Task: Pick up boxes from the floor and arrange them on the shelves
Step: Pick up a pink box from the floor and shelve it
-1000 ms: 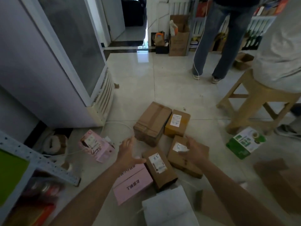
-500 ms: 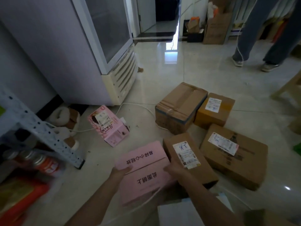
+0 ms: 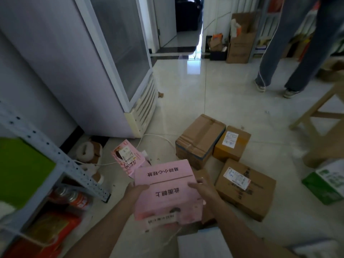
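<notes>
step: carry pink box [image 3: 167, 190] to shelf [image 3: 61, 160], 9 o'clock | left hand [image 3: 136, 190], right hand [image 3: 202, 189] grip its side edges, 6 o'clock | tip: hold level, swing left, clear the shelf post

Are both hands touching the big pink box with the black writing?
Touching. Head view: the left hand grips the left edge of the pink box, the right hand its right edge.
</notes>
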